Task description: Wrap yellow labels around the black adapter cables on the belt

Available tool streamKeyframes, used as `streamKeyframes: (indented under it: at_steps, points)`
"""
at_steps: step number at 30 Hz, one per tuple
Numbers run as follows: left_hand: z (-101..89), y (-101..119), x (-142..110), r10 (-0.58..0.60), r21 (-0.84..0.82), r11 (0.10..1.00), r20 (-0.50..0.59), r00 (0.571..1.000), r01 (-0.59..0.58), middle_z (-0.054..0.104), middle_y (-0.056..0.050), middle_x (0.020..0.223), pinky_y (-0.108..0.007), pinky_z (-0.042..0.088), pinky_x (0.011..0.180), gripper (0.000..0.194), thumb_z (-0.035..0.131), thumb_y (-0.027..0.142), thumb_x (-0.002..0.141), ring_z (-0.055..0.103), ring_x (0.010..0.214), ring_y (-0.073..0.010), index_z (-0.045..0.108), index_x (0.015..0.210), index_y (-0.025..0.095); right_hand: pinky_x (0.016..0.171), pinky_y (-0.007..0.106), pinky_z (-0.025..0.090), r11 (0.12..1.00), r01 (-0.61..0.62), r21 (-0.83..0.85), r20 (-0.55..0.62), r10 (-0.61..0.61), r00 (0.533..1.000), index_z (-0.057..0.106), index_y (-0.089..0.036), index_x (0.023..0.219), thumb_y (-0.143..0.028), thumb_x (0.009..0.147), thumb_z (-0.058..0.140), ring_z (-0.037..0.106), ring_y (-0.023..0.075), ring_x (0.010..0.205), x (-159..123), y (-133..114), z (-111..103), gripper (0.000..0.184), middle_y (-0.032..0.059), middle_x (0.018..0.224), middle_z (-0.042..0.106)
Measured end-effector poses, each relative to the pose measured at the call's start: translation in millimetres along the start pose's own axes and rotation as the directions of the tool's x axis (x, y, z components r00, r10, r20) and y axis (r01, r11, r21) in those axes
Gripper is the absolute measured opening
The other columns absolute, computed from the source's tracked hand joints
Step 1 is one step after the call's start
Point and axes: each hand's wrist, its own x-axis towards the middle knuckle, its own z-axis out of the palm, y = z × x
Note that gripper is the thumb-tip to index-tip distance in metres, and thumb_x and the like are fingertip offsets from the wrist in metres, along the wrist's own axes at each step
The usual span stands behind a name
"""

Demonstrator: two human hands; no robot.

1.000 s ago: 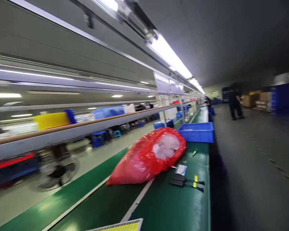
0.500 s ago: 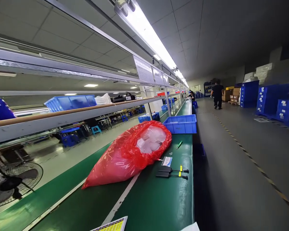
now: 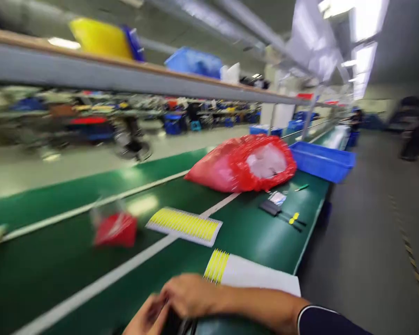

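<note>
At the lower edge, my left hand and my right hand meet, fingers bent and closed together around a dark piece. Black cable shows beneath my right hand; the rest of the held piece is covered by fingers and cut off by the frame. Just beyond my right forearm lies a white label sheet with yellow strips at its left end. Farther up the bench is a fuller sheet of yellow labels. Black cabled boxes with yellow tags rest near the right edge.
A large red plastic bag of white packets lies on the green bench, with a blue bin behind it. A small bag with red contents sits left. A green pen-like tool lies right. A shelf runs overhead.
The view has swung left and down, blurring the scene. Both my hands have come into view at the bottom, closed on a dark cabled piece. The label sheets now show more fully.
</note>
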Motion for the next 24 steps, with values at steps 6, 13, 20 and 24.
streamKeyframes:
  at_steps: [6,13,20,24]
  points:
    - [-3.8,-29,-15,0.101,0.166,0.981,0.004,0.995,-0.100,0.073,-0.002,0.085,-0.031,0.053,0.075,0.011,0.058,0.022,0.086,0.066,0.080,-0.0201,0.068,0.086,0.020,0.082,0.037,0.050,0.994,-0.055,-0.090,0.090,0.063,0.994,0.062,-0.015,0.104,-0.020,0.099,0.047,0.061,0.0181,0.089,32,54,27,0.016,0.0062,0.098,0.064]
    - [-0.5,-49,-8,0.099,0.320,0.946,-0.137,0.986,-0.051,0.066,-0.010,0.115,-0.041,0.043,0.098,0.022,0.050,0.015,0.090,0.055,0.108,-0.0253,0.067,0.103,0.020,0.083,0.039,0.052,0.940,-0.020,-0.341,0.192,0.090,0.977,0.064,-0.014,0.097,-0.031,0.095,0.059,0.063,0.0187,0.090,54,67,22,0.017,0.0045,0.099,0.065]
    - [4.6,-54,-6,0.088,0.350,0.934,-0.052,0.995,-0.064,0.069,-0.008,0.098,-0.041,0.043,0.089,0.026,0.051,0.011,0.090,0.056,0.096,-0.0255,0.070,0.103,0.021,0.083,0.039,0.051,0.891,0.047,-0.452,0.295,0.099,0.950,0.063,-0.014,0.092,-0.027,0.094,0.059,0.060,0.0194,0.094,48,68,25,0.013,0.0045,0.100,0.063]
    - [1.9,-53,-6,0.074,0.305,0.951,-0.063,0.995,-0.051,0.067,-0.008,0.091,-0.045,0.041,0.091,0.023,0.054,0.012,0.089,0.055,0.096,-0.0269,0.072,0.100,0.021,0.082,0.037,0.048,0.892,0.059,-0.449,0.281,0.078,0.957,0.061,-0.015,0.088,-0.026,0.094,0.058,0.058,0.0189,0.092,40,65,27,0.013,0.0043,0.098,0.061]
